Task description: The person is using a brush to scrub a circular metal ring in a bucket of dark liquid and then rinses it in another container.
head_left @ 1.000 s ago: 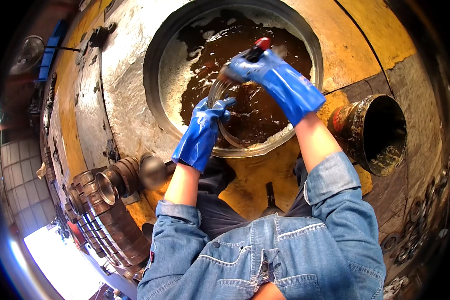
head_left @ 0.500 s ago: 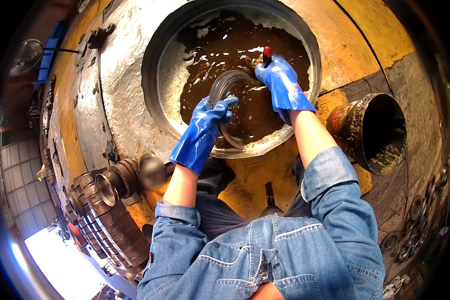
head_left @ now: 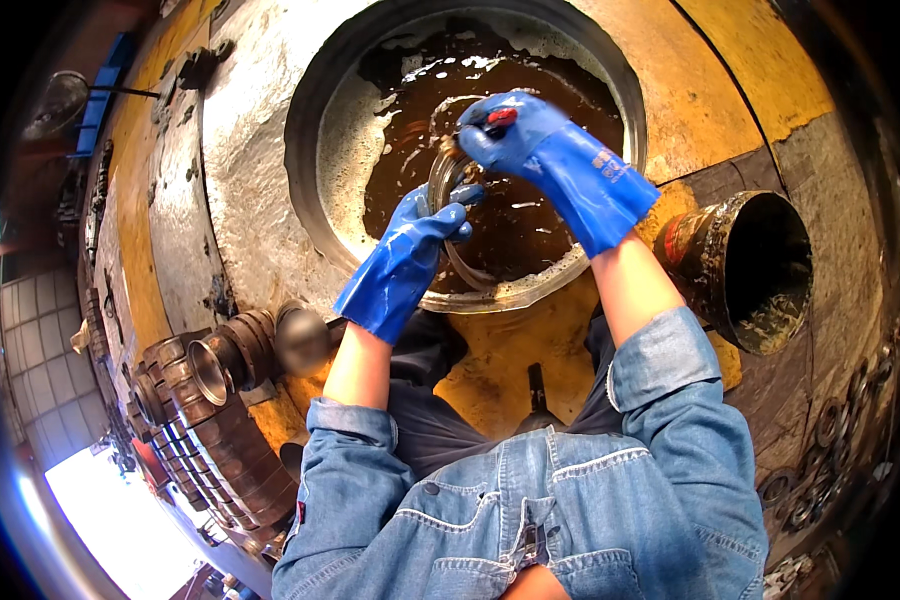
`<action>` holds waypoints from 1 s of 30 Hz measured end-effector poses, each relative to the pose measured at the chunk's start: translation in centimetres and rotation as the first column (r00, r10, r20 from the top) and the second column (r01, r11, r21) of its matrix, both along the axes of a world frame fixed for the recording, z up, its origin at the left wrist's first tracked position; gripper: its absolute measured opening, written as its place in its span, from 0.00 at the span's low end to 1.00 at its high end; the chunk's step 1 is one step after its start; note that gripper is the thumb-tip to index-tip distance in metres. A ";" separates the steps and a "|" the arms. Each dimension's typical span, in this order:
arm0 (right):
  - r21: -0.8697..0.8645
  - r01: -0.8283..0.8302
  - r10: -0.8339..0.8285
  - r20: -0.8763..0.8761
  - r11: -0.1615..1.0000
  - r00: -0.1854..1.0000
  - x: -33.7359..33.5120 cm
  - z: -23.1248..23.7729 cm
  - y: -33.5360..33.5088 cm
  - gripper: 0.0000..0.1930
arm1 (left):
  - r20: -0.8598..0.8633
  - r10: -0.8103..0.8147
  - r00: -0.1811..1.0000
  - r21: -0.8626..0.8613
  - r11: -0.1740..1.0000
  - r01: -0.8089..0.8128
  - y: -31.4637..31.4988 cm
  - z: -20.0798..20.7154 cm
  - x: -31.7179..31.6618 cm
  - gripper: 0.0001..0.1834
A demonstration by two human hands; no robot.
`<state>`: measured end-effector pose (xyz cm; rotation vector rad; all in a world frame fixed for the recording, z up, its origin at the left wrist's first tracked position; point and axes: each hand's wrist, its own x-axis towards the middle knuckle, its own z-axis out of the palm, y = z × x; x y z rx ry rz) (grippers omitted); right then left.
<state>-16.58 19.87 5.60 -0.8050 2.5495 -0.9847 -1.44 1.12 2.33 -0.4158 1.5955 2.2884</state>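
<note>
My left hand, in a long blue rubber glove, grips a metal ring by its left side. The ring stands tilted over a round basin of dark brown liquid with pale foam round its edge. My right hand, gloved alike, is closed round a brush with a red and black handle. The brush's brownish end is at the ring's upper edge, partly hidden by the glove. Both hands are above the liquid, the right one farther from me.
A grimy open metal cylinder lies on its side right of the basin. Ring-shaped metal parts are lined up at the left, by my left forearm. Several flat rings lie at the far right. Worn yellow and grey sheets cover the floor.
My right hand has moved left with the brush, from the basin's right part to the ring's top. My left hand holds the ring in nearly the same place, the ring turned slightly.
</note>
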 end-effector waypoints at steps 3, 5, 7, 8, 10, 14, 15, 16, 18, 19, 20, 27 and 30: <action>-0.267 -0.100 0.173 0.266 0.958 0.948 0.9 1.0 0.2 0.15 | -0.025 0.014 1.000 0.004 1.000 -0.014 -0.4 0.0 0.1 0.27; -0.167 -0.312 0.349 0.289 0.935 0.891 2.5 3.1 -1.0 0.15 | -0.075 0.003 0.997 0.011 1.000 -0.002 -0.5 -0.6 -0.1 0.26; -0.050 -0.369 0.372 0.079 0.928 0.925 3.4 3.7 -1.7 0.15 | -0.063 0.019 0.998 -0.025 0.999 -0.021 -0.2 -0.9 -0.3 0.25; -0.097 -0.317 0.327 0.115 0.943 0.938 2.9 2.2 -2.1 0.16 | -0.060 -0.001 0.998 -0.045 0.999 -0.001 -0.6 -1.1 0.1 0.26; -0.118 -0.108 0.134 0.231 0.987 0.964 2.1 1.0 -2.0 0.16 | -0.032 -0.049 0.998 -0.052 0.998 0.048 -1.4 -1.5 0.2 0.26; -0.217 0.350 -0.263 0.347 0.911 0.900 1.1 -1.7 1.4 0.18 | -0.015 0.004 1.000 -0.030 1.000 -0.004 0.7 0.9 0.0 0.26; -0.218 0.440 -0.316 0.437 0.871 0.842 0.9 -2.3 1.7 0.18 | -0.018 -0.007 1.000 -0.027 1.000 0.006 0.4 0.9 -0.2 0.26; -0.210 0.533 -0.368 0.520 0.820 0.771 0.8 -2.6 2.1 0.18 | -0.018 -0.019 1.000 -0.019 1.000 0.019 0.3 0.9 -0.2 0.27; -0.247 0.652 -0.426 0.584 0.717 0.691 2.2 -3.4 3.3 0.18 | -0.038 -0.042 0.998 -0.040 0.998 0.040 0.3 1.0 -0.1 0.27; -0.167 0.618 -0.473 0.503 0.768 0.723 1.8 -4.0 3.9 0.18 | 0.010 -0.041 0.999 -0.046 0.998 0.042 0.5 0.8 -0.4 0.26; -0.081 0.587 -0.507 0.418 0.805 0.754 1.1 -5.5 4.2 0.18 | 0.059 -0.041 0.997 -0.055 0.998 0.044 0.5 0.6 -0.8 0.26; -0.065 0.716 -0.644 0.388 0.695 0.660 -0.4 -7.0 4.7 0.25 | 0.013 -0.099 0.995 -0.039 0.994 0.100 2.5 0.0 -2.3 0.23; -0.122 0.759 -0.670 0.395 0.639 0.628 0.3 -3.4 4.8 0.22 | -0.174 0.065 0.983 0.042 0.997 -0.059 3.4 0.1 -1.3 0.23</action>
